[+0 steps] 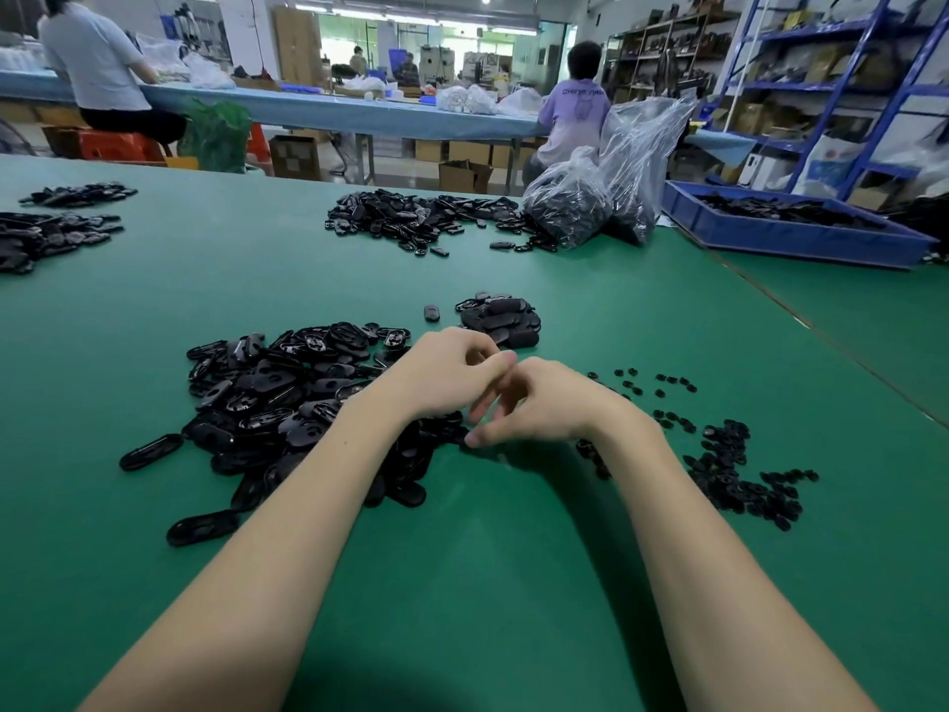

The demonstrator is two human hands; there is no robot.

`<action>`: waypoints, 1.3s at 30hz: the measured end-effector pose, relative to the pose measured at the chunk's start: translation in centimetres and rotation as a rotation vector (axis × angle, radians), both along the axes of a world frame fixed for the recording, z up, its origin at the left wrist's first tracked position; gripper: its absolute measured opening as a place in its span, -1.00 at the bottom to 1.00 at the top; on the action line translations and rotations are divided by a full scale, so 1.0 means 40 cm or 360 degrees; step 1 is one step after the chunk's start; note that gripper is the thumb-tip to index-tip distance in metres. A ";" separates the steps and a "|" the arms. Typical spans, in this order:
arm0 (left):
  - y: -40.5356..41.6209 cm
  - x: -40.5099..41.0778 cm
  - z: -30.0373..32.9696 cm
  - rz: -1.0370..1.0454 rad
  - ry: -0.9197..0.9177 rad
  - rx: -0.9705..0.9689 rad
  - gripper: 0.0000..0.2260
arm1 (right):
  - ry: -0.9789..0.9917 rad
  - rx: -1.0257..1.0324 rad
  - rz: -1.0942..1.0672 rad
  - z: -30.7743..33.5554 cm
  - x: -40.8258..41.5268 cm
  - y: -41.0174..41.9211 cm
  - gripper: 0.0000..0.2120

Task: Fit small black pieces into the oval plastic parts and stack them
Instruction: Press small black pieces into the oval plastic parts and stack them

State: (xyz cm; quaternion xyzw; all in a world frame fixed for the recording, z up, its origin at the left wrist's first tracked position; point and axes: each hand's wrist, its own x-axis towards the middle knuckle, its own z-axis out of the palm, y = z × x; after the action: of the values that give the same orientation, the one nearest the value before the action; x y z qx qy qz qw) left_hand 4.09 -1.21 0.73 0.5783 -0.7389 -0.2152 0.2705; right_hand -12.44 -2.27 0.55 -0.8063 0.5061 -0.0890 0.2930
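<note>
A big loose pile of black oval plastic parts lies on the green table left of my hands. Small black pieces are scattered to the right. A low stack of oval parts stands just beyond my hands, with a single oval part beside it. My left hand has curled fingers, its thumb towards my right hand. The right hand's fingers are blurred and reach down to the pile's edge. Nothing held shows in either hand.
Another heap of oval parts lies at the far edge beside clear plastic bags of parts. A blue tray sits at the far right. More piles lie far left. People sit at a table behind.
</note>
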 end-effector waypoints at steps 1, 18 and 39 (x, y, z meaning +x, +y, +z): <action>0.000 -0.002 0.000 -0.0005 -0.0025 0.0004 -0.69 | 0.0032 -0.0020 0.0010 -0.002 0.008 0.002 -0.71; -0.001 0.007 -0.001 -0.0043 0.0123 0.0183 -0.75 | 0.0135 -0.0089 -0.0142 -0.007 -0.058 -0.024 -0.72; 0.009 -0.049 -0.016 -0.0004 0.0531 0.0528 -0.91 | 0.0185 0.0108 -0.0270 0.043 -0.161 -0.017 -0.93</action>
State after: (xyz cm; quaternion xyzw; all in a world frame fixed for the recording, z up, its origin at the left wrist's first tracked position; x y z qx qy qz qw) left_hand 2.11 -0.85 0.08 0.5702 -0.6393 -0.4267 0.2900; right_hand -18.86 -2.96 2.29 -0.7539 0.5916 -0.0494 0.2815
